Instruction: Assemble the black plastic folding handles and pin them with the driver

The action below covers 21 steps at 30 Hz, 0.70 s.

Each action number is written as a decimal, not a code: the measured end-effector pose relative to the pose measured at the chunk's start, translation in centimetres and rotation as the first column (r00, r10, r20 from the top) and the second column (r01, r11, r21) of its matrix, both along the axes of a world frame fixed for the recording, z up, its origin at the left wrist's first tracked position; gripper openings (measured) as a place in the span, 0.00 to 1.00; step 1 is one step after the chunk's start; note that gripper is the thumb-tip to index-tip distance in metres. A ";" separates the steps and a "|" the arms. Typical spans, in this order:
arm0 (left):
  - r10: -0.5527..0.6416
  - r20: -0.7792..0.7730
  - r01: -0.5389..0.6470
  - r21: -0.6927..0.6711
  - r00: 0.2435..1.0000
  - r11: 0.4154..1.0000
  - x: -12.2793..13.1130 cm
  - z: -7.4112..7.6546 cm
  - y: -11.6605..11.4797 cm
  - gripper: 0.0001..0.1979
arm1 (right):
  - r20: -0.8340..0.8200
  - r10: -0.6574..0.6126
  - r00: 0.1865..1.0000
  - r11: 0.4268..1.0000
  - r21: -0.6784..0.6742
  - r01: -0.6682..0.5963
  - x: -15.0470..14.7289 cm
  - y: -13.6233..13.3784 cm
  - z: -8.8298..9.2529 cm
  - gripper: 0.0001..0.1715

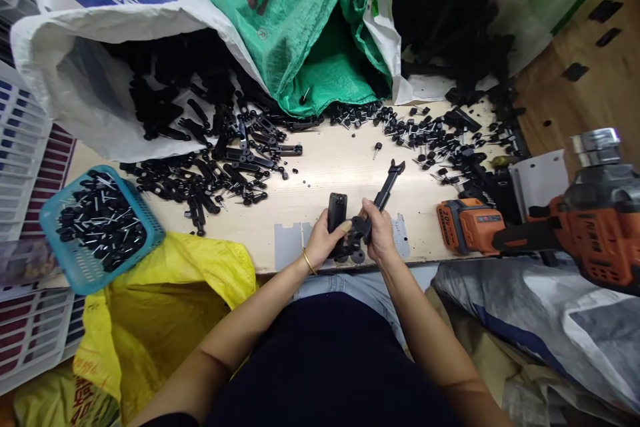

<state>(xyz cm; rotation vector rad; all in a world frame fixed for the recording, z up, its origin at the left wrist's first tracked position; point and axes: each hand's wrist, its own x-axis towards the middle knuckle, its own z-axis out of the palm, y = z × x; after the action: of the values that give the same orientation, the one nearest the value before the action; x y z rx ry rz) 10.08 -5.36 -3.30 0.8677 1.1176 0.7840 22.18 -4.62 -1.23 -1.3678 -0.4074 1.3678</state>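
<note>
At the table's near edge my left hand [323, 240] is closed around a black plastic bar-shaped part [338, 211], its end pointing away from me. My right hand [380, 235] grips a longer black plastic arm [389, 185] with a forked tip, tilted up to the right. Between both hands, dark round-ended pieces [356, 230] meet; whether they are joined is hidden by my fingers. Beneath the hands lies a grey flat patch [287, 247] on the pale table [325, 160].
Black parts [240, 167] spill from a white sack [60, 73] at left. Black-headed screws [420, 137] lie scattered at right. A blue basket [157, 230] of screws stands left. An orange power tool [575, 233] sits right. A green sack [280, 53] stands behind; a yellow sack [165, 307] hangs in front.
</note>
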 end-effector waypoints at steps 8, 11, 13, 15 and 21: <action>-0.205 -0.495 0.365 0.252 0.844 0.896 -0.8 0.8 -1.6 0.18 | 0.053 0.103 0.993 0.994 -0.024 -0.102 0.5 0.8 1.7 0.24; -0.247 -0.565 0.455 0.262 0.787 0.851 -1.1 1.3 -1.7 0.20 | 0.015 0.160 0.987 0.986 -0.042 -0.159 0.6 0.7 1.8 0.24; -0.283 -0.593 0.518 0.270 0.754 0.812 -1.4 1.5 -1.8 0.20 | 0.005 0.192 0.981 0.980 -0.059 -0.192 0.7 0.6 1.6 0.23; -0.325 -0.642 0.583 0.239 0.695 0.776 -1.6 1.7 -2.0 0.19 | -0.010 0.210 0.978 0.974 -0.079 -0.210 0.6 0.4 1.2 0.23; -0.421 -0.824 0.712 -0.032 0.378 0.701 -1.3 3.9 -3.4 0.16 | -0.097 -0.001 0.995 0.999 -0.046 -0.004 -1.1 -1.4 -0.2 0.22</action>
<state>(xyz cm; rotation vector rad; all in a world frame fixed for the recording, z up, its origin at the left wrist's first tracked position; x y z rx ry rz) 8.79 -8.80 0.60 1.9158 1.2978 -0.1036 21.09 -5.99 -1.47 -1.3326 -0.3135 1.4466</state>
